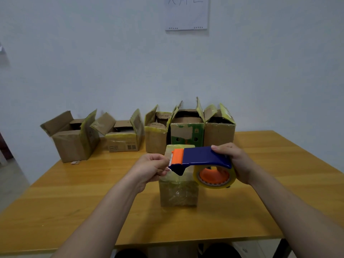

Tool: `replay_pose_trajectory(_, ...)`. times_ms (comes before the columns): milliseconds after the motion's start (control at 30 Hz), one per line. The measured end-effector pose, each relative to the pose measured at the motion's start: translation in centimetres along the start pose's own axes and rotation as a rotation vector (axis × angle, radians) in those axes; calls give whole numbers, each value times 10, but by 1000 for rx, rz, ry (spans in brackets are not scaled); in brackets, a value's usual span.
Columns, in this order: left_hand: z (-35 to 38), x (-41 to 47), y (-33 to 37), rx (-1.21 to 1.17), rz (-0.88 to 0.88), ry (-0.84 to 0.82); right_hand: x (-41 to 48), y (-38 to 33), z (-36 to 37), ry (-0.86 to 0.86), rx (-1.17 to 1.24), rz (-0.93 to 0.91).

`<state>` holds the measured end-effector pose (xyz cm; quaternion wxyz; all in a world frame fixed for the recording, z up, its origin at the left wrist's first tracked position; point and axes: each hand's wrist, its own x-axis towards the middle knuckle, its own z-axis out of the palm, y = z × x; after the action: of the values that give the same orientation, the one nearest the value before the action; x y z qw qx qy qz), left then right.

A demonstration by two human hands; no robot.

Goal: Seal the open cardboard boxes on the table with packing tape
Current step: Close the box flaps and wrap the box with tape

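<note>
A small cardboard box (178, 194) wrapped in yellowish tape stands mid-table with its top flaps down. Above it my right hand (234, 162) grips a blue and orange tape dispenser (201, 158) that carries a roll of clear yellowish tape (216, 177). My left hand (150, 167) pinches the loose tape end at the dispenser's orange cutter. Several open cardboard boxes line the far edge: one at the left (72, 138), a low one (122, 138), a narrow one (156, 136), a green-printed one (187, 133) and one at the right (219, 131).
The wooden table (74, 192) reaches the white wall behind the boxes. A sheet of paper (187, 13) hangs on that wall. The table's near edge crosses the bottom of the view, with my knees below it.
</note>
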<state>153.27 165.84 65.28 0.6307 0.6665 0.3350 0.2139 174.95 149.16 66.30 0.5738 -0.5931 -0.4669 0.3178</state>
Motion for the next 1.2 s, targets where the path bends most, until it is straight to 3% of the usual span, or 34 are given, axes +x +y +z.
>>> replay_pose_trajectory(467,-18,-7,-8,-9,28,117,-8,-4,-15,94,-122,19)
replay_pose_trajectory(800,-11,-15,-19,380,97,139,-12,-13,-20,25,-323,67)
replay_pose_trajectory(1200,-5,-16,-26,461,121,215,-8,-17,-14,19,-442,74)
